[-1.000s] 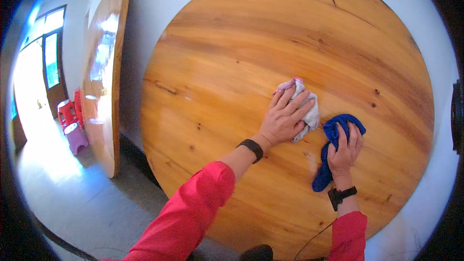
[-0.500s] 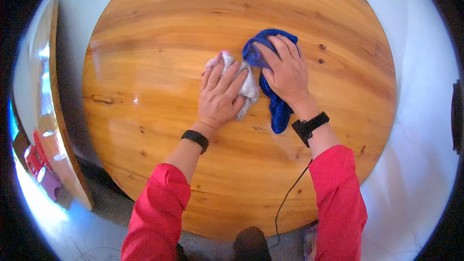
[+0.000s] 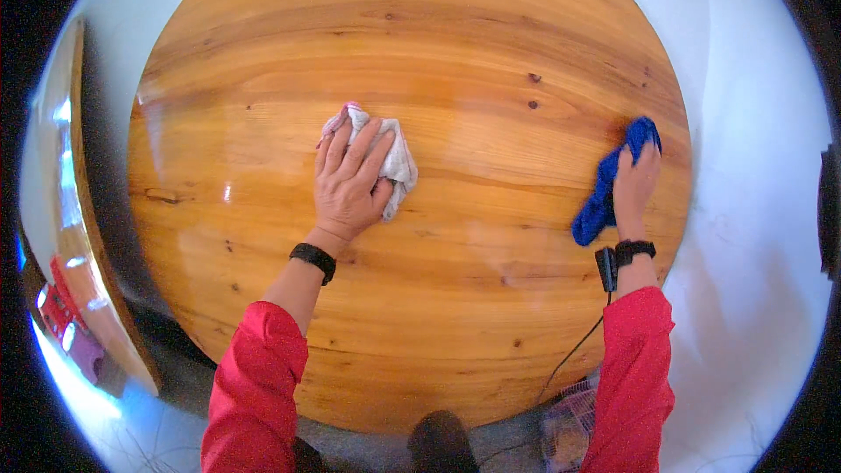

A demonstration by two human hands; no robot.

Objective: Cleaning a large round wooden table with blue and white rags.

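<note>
On a round, glossy wooden table [image 3: 420, 298], my left hand [image 3: 346, 188] lies flat over a white cloth [image 3: 399, 162] with a pink edge. Its fingers are stretched out, and the cloth shows bunched along the thumb side and beyond the fingertips. Near the table's right edge, my right hand [image 3: 637, 184] has its fingers bent over a crumpled blue cloth [image 3: 598, 206], with part of the cloth trailing toward me on the left. The undersides of both cloths are hidden.
A black cable [image 3: 574, 350] hangs from the device at my right wrist, past the table's near edge. Below that edge stands a wire basket [image 3: 569, 425]. A wooden panel [image 3: 96, 236] stands on the left, with red and purple objects [image 3: 66, 311] by it.
My right hand has swept the blue cloth from the middle to the table's right side. My left hand and the white cloth appear slightly further left, as the whole view has shifted.
</note>
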